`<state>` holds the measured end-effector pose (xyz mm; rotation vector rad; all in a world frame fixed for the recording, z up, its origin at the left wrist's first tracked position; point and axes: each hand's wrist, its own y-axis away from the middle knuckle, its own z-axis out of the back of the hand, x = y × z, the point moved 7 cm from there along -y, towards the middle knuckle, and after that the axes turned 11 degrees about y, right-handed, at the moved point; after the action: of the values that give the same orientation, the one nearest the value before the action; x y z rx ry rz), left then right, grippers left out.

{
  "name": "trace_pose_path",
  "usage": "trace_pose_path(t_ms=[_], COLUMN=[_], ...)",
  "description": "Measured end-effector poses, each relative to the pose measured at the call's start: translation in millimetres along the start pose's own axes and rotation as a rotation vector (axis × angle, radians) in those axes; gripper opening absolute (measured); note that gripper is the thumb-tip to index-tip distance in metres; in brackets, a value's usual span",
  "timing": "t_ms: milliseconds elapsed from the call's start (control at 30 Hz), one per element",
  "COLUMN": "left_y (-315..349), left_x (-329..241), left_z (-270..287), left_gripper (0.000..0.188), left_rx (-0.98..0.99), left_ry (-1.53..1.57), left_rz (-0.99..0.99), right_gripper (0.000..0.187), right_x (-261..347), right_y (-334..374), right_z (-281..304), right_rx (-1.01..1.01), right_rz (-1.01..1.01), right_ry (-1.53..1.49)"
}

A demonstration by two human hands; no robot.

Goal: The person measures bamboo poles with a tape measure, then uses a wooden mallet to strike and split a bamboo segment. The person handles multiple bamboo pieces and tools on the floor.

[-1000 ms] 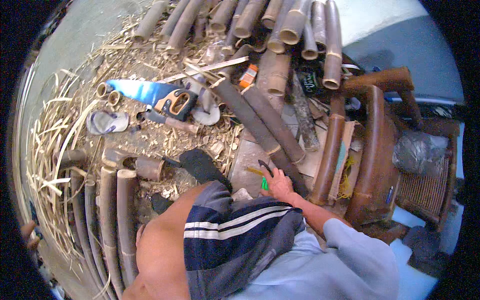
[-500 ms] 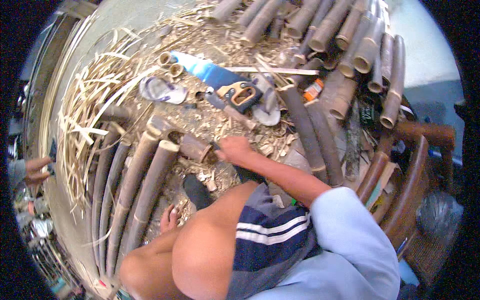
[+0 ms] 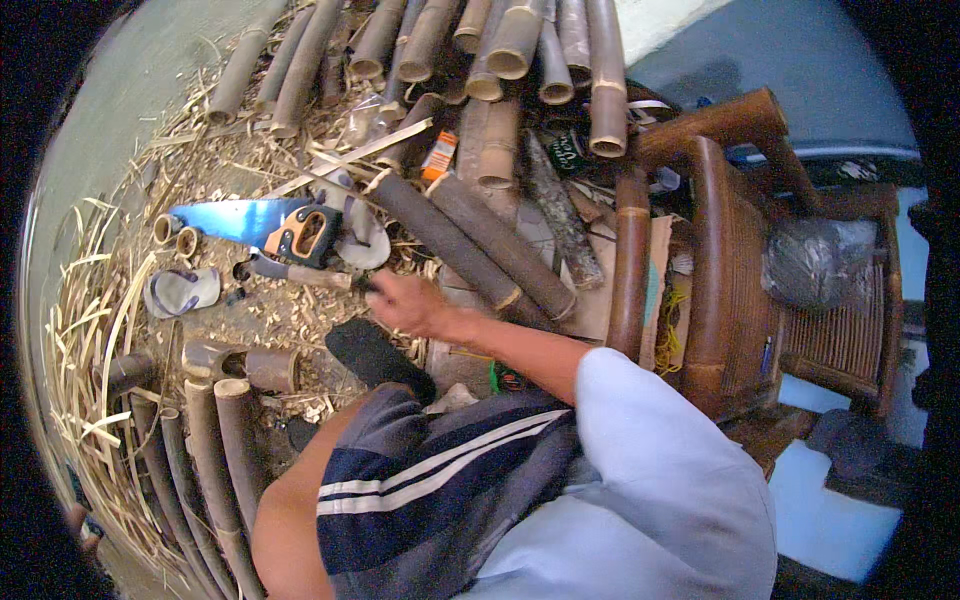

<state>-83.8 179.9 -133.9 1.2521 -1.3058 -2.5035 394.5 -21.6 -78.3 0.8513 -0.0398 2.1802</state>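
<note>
My right hand [image 3: 405, 305] reaches forward over the shavings, its fingers curled closed. A small dark thing shows at the fingertips, too smeared to make out. Beside them ends the wooden handle of a tool with a dark metal head [image 3: 290, 272]; I cannot tell whether the fingers touch it. Just beyond lies a handsaw [image 3: 235, 222] with a blue blade and a black and tan handle. Nearer, a notched bamboo piece [image 3: 212, 358] and a short bamboo tube [image 3: 272, 369] lie by the long bamboo poles [image 3: 235, 425]. My left hand is out of view.
Sandals [image 3: 182, 292] and bamboo strips [image 3: 95, 330] lie on the left. Cut bamboo tubes [image 3: 430, 45] are stacked at the back. Two dark poles [image 3: 450, 240], an orange box [image 3: 439, 156] and a brown chair [image 3: 708, 260] holding a dark plastic bag [image 3: 815, 262] stand or lie right.
The view has swung right, shifting the floor things leftward and showing more of the chair. My right hand has moved from the short bamboo tube to the tool's handle. My left hand has left view.
</note>
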Motion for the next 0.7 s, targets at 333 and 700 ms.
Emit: trace_pose_path(t_ms=[333,700], left_y=[-11.2,-4.8], left_x=[-5.8,1.1], left_z=[-10.2,-7.6], left_gripper=[0.043,0.041], left_rx=[0.024,0.012], left_ry=[-0.034,-0.027], left_rz=[-0.018,-0.026], right_gripper=[0.033,0.027], right_x=[-302.2,-274.1], right_y=[228.0,238.5], right_z=[143.3,94.4], right_rx=[-1.174,-0.961], right_rz=[-0.795,-1.045], right_ry=[-0.140,-0.445])
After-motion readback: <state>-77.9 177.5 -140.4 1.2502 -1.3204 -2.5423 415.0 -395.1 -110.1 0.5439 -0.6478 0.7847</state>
